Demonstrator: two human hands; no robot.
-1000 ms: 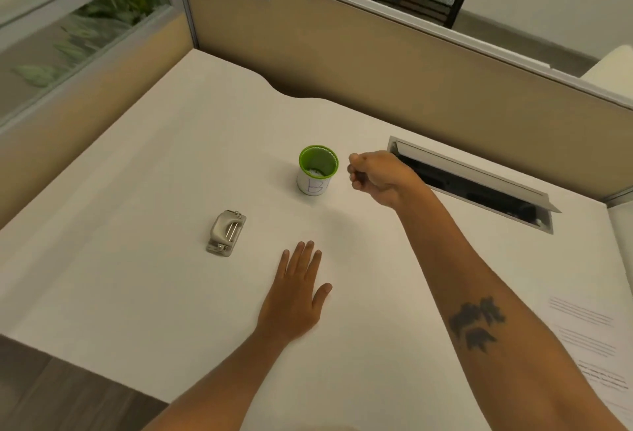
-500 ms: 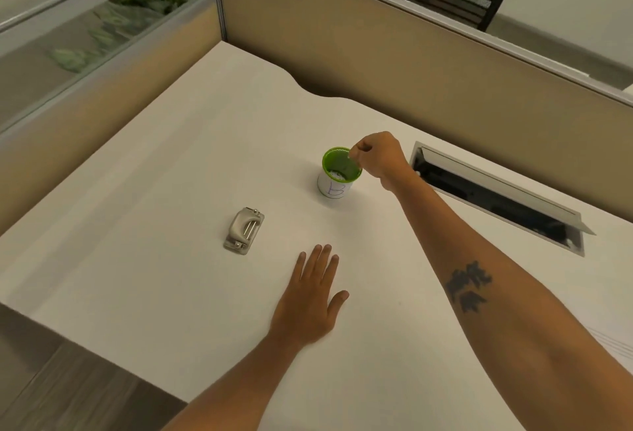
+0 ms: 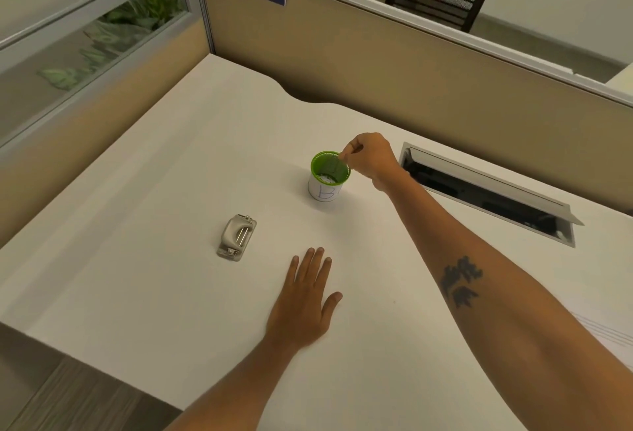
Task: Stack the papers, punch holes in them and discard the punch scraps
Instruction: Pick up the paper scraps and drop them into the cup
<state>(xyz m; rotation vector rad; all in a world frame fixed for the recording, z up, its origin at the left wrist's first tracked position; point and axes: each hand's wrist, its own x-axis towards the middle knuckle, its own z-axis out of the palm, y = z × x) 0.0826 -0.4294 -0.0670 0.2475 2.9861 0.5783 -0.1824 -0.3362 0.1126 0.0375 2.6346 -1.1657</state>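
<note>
A green mesh cup [image 3: 324, 190] with a white label marked "B" stands mid-desk, and white punch scraps [image 3: 327, 178] lie in its bottom. My right hand [image 3: 371, 158] hovers over the cup's right rim with thumb and fingertips pinched together; I cannot make out anything between them. My left hand [image 3: 305, 297] lies flat on the desk, palm down, holding nothing. A small grey hole punch [image 3: 237, 241] sits on the desk to the left of that hand. A corner of the printed papers [image 3: 604, 331] shows at the right edge, partly behind my right forearm.
An open cable hatch [image 3: 486, 196] with a raised lid is set into the white desk [image 3: 137, 259] right of the cup. Tan partition walls [image 3: 411, 88] close the back and left sides. The desk's front edge runs along the lower left.
My right hand has moved left from beside the cup to over its rim, going from a fist to a pinch. The view has shifted slightly. My left hand and the punch stayed put.
</note>
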